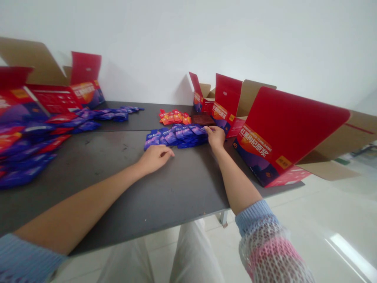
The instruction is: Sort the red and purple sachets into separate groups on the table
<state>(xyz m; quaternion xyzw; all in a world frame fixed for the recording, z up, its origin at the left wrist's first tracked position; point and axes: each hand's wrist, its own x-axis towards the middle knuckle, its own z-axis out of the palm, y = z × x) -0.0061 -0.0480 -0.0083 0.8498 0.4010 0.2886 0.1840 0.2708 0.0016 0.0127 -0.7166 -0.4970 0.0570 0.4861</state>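
A long cluster of blue-purple sachets (176,136) lies overlapping on the dark grey tabletop (118,196), just ahead of my hands. My right hand (215,137) rests its fingers on the cluster's right end, and I cannot tell whether it grips any sachet. My left hand (154,159) lies on the bare tabletop just below the cluster, fingers loosely curled around nothing. Beyond the cluster sits a row of red-orange sachets (173,117), next to a flat dark brown packet (202,119).
Opened red-and-purple printed cardboard display boxes stand along the right, the largest (282,133) beside my right hand. More such boxes (55,94) and a heap of purple and red sachets (32,145) occupy the left. A white wall (188,43) rises behind the table.
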